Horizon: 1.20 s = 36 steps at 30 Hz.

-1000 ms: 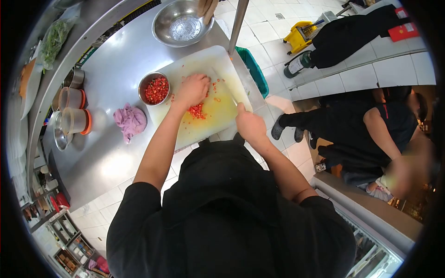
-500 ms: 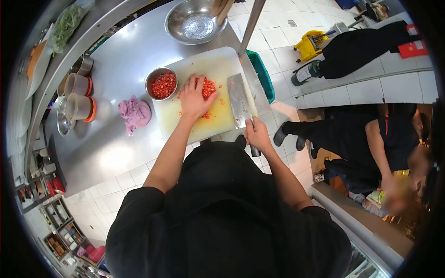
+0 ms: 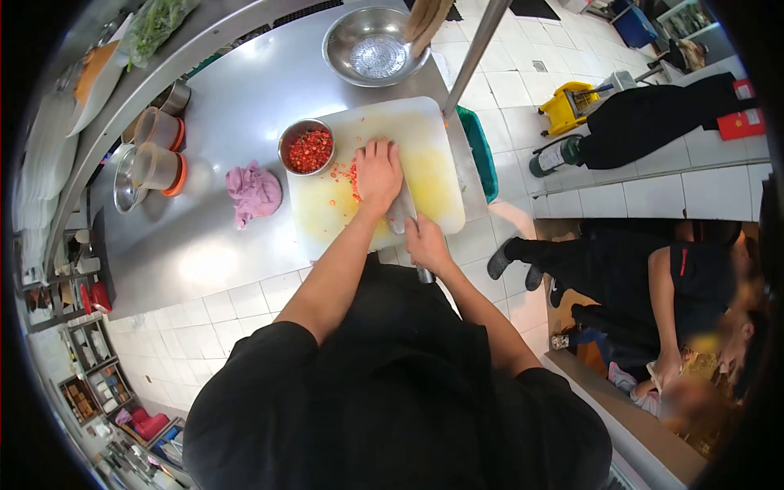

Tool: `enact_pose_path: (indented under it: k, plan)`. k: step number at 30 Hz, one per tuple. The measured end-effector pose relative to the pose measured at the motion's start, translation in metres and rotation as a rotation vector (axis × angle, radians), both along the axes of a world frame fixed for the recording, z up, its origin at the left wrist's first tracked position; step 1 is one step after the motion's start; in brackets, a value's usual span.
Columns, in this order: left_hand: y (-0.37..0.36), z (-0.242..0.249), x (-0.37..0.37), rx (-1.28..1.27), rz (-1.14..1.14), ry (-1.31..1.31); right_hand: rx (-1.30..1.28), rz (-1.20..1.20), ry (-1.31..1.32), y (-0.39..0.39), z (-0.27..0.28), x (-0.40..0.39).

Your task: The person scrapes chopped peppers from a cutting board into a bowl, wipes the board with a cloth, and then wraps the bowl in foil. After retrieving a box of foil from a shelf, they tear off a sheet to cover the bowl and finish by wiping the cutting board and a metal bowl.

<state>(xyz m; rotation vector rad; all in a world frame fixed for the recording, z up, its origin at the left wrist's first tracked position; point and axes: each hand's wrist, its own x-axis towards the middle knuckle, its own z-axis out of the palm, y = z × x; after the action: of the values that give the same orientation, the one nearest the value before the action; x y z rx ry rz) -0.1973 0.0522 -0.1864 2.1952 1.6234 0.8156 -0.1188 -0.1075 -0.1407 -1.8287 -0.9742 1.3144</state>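
My right hand (image 3: 425,243) is closed around the handle of a cleaver (image 3: 405,202), whose blade lies along the white cutting board (image 3: 439,184). My left hand (image 3: 380,177) rests palm down against the blade's left side, fingers stretched out. It covers much of the chopped red chilies (image 3: 354,181), so how many lie underneath is hidden. Loose bits of chili are scattered left of that hand. By the board's upper left corner is a metal bowl (image 3: 283,149) filled with chopped red chilies.
A purple cloth (image 3: 253,194) lies on the steel table (image 3: 220,106), left of the board. A large metal bowl (image 3: 339,61) stands at the far end beside a metal post (image 3: 478,57). Plastic tubs (image 3: 155,167) are at the left. Other people (image 3: 629,269) are at the right.
The cleaver has moved left from the board's right side to the chilies. My left hand has shifted right, from over the pile to against the blade. The camera view has shifted slightly.
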Motion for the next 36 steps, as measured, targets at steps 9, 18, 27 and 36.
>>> enact_pose_path:
  k: [9,18,27,36]
  plan:
    - [0.017,0.055,-0.02,0.29,0.062,-0.386,0.242,0.147,-0.268,0.008,0.033,-0.007]
    - [0.082,0.045,-0.106,0.112,0.293,0.048,0.348,0.153,-0.42,0.056,0.052,-0.041]
    - [0.074,0.058,-0.116,0.377,0.07,0.064,0.156,0.099,-0.271,-0.017,0.011,0.054]
    - [0.009,0.024,-0.082,0.068,-0.321,0.049,-0.009,-0.065,-0.065,-0.05,0.013,0.052]
